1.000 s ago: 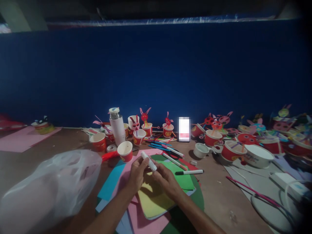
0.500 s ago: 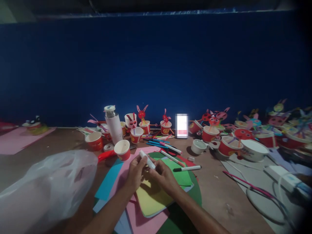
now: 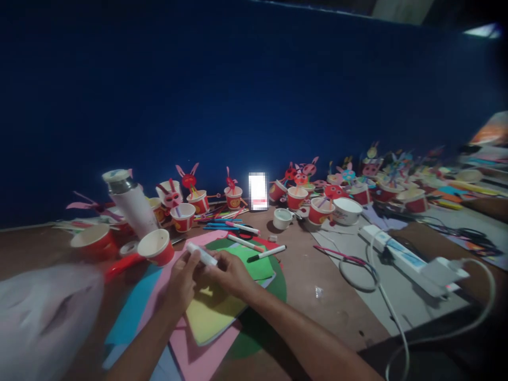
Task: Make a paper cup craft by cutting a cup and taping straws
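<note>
The white tube [image 3: 202,255] lies slantwise between the fingers of both hands, its upper end jutting past the left thumb and its lower end among the right fingertips. The person's left hand [image 3: 183,283] grasps it near the upper end, thumb on top; the right hand [image 3: 235,275] pinches the lower end. Directly beneath the fingers is a yellow sheet [image 3: 214,316], partly in their shadow, with a green sheet [image 3: 257,266] just right of the right fingers. A black-capped marker [image 3: 268,253] rests beyond those fingers to the right. A red paper cup [image 3: 162,256] stands near the left fingers, beyond and to their left, with a pale flask [image 3: 133,209] farther off.
</note>
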`<action>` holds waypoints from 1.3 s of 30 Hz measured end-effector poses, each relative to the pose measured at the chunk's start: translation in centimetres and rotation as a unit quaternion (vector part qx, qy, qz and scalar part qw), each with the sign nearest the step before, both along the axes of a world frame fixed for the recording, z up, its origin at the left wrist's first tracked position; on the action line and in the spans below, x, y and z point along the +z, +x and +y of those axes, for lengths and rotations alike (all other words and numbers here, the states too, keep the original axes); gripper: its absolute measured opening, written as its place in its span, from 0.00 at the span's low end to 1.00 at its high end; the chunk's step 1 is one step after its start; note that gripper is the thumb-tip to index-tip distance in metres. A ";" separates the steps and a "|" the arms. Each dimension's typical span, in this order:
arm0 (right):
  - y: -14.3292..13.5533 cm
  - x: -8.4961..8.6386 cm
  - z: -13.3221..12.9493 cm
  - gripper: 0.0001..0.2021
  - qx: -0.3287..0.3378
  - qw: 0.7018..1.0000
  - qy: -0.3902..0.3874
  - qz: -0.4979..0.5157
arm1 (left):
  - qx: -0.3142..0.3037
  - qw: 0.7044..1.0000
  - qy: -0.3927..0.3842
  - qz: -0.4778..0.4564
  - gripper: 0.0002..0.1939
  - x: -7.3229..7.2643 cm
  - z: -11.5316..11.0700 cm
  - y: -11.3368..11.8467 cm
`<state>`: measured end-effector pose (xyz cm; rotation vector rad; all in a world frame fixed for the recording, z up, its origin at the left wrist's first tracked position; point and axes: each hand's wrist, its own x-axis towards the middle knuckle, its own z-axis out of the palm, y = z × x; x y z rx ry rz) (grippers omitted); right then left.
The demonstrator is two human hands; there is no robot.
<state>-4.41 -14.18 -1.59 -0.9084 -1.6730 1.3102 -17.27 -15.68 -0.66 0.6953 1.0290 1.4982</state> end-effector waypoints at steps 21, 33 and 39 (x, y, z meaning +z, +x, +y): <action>0.5 1.0 -0.6 0.15 0.033 0.998 0.046 -0.007 | -0.014 0.999 0.051 0.004 0.16 0.6 -0.8 0.4; 0.0 0.7 -0.8 0.10 -0.042 0.997 0.028 -0.055 | -0.020 0.999 0.041 -0.018 0.11 1.0 -1.2 0.4; 0.1 1.3 -1.0 0.20 0.048 0.999 0.011 0.018 | -0.043 0.997 0.062 0.004 0.13 0.8 -1.2 0.1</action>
